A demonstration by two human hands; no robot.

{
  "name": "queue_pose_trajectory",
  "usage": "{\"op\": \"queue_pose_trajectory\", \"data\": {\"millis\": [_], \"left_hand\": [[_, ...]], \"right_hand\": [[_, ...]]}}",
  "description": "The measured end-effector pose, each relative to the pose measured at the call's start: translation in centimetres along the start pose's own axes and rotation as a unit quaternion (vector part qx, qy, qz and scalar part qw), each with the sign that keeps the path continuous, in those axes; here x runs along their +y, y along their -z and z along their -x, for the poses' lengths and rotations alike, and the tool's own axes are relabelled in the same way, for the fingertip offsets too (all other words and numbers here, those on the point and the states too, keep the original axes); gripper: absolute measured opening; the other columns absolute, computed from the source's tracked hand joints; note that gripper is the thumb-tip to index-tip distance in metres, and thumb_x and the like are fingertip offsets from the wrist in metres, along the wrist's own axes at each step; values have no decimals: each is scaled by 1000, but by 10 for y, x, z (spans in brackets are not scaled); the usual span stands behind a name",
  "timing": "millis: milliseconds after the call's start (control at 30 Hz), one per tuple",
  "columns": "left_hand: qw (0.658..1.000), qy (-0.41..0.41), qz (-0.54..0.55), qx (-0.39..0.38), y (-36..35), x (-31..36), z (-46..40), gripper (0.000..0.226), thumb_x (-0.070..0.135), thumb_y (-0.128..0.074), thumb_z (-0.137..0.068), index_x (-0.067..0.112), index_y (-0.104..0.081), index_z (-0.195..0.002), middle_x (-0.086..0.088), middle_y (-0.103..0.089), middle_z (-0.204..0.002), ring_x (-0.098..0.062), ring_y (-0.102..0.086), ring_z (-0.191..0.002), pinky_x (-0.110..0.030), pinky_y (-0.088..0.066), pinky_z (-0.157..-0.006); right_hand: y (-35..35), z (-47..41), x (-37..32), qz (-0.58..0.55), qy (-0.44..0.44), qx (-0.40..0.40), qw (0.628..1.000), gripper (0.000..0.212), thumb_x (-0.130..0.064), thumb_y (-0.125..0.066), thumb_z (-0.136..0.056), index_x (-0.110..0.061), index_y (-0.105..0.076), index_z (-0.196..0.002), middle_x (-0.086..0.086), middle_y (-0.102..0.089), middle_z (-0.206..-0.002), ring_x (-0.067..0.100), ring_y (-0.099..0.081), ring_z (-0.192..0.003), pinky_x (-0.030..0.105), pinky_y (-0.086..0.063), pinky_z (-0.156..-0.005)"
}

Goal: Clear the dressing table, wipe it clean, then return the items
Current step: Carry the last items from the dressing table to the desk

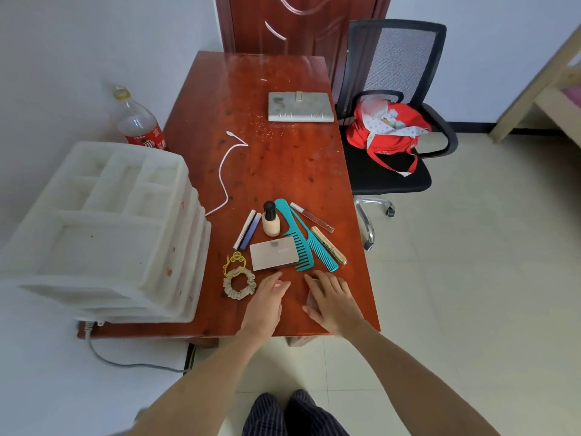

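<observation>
Both hands lie low in the middle of the frame, palms down on the near edge of the reddish-brown table (273, 99). The left hand (265, 302) is spread flat, fingers released, with a small pink thing (278, 284) showing just under its fingertips; whether it grips that thing cannot be told. The right hand (334, 302) lies flat over a small dark object (314, 298) that peeks out at its inner side, and again any grasp is hidden.

Just above the hands sits a cluster of items. A silver compact (273, 255) lies flat, touching the wide-toothed teal comb (294, 237). A second, fine-toothed teal comb (320, 248) lies beside it to the right, next to a gold tube (330, 246). A slim tube with a silver cap (311, 217) lies above them. A foundation bottle with a black cap (270, 220) stands upright, and 2 slim sticks (248, 229) lie left of it. A yellow hair tie (234, 262) and a grey scrunchie (239, 284) lie at the lower left of the cluster.

A white cable (224, 171) runs up the table's middle. A grey box (300, 107) rests near the far end, among scattered crumbs. At the left of the frame a white drawer organizer (107, 228) stands on the table's edge, with a plastic bottle (138, 122) behind it. A black chair (393, 121) at the upper right holds a red bag (386, 133).
</observation>
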State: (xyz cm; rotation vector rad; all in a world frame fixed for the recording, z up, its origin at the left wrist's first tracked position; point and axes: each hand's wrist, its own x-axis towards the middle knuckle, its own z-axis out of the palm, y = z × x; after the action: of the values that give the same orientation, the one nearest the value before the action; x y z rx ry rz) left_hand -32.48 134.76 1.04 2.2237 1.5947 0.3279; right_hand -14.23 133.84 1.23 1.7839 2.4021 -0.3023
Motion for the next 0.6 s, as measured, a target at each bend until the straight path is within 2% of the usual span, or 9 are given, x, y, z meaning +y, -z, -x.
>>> {"op": "queue_pose_trajectory", "data": {"millis": [100, 200, 300, 400, 467, 533, 600], "left_hand": [[998, -44, -43, 5, 2, -2, 5, 48, 17, -63, -86, 17, -49, -132, -6, -44, -140, -20, -40, -130, -30, -43, -101], [996, -73, -52, 6, -2, -11, 15, 51, 21, -73, -76, 13, -57, -123, -7, -57, -127, -22, -53, -119, -33, -50, -93], [994, -94, -58, 0, -4, -18, 20, 57, 25, -73, -75, 12, -53, -127, -6, -54, -131, -21, -51, -121, -35, -48, -95], [993, -94, -64, -7, -1, -16, 16, 58, 26, -69, -79, 12, -48, -132, -6, -49, -137, -22, -46, -127, -35, -44, -100], [996, -79, -43, -15, 1, -12, 11, 54, 25, -57, -89, 14, -39, -138, -4, -38, -145, -18, -33, -135, -31, -34, -109], [997, -75, -31, -8, 2, -10, 8, 53, 25, -49, -93, 16, -32, -142, -1, -32, -149, -15, -25, -138, -27, -27, -112], [996, -84, -28, -3, 3, -10, 8, 54, 26, -48, -94, 17, -29, -143, -1, -30, -150, -15, -23, -139, -26, -24, -112]], "right_hand": [[-4, 17, -1, 3, -20, 11, 1000, 58, -55, -16, -94, -23, -41, -136, 2, -52, -136, 24, -52, -122, 42, -40, -100], [-9, 35, -7, -21, -43, 7, 999, 57, -49, -14, -96, -20, -48, -133, 2, -55, -132, 24, -54, -120, 39, -42, -99], [-11, 39, -11, -21, -61, -17, 998, 61, -44, -8, -98, -18, -54, -130, 3, -58, -131, 25, -55, -120, 39, -42, -98], [-8, 30, -13, -6, -71, -28, 997, 63, -45, -7, -97, -20, -56, -128, 1, -59, -130, 24, -54, -121, 39, -35, -101], [-3, 22, -13, 2, -79, -23, 997, 58, -45, -13, -97, -22, -56, -128, 0, -58, -130, 23, -52, -123, 39, -30, -102], [3, 20, -14, 17, -70, -14, 997, 50, -44, -24, -97, -23, -45, -138, 0, -47, -142, 24, -39, -133, 38, -19, -108], [8, 17, -12, 20, -43, -13, 999, 52, -42, -26, -99, -22, -25, -147, 0, -26, -153, 23, -20, -142, 36, -7, -112]]}}
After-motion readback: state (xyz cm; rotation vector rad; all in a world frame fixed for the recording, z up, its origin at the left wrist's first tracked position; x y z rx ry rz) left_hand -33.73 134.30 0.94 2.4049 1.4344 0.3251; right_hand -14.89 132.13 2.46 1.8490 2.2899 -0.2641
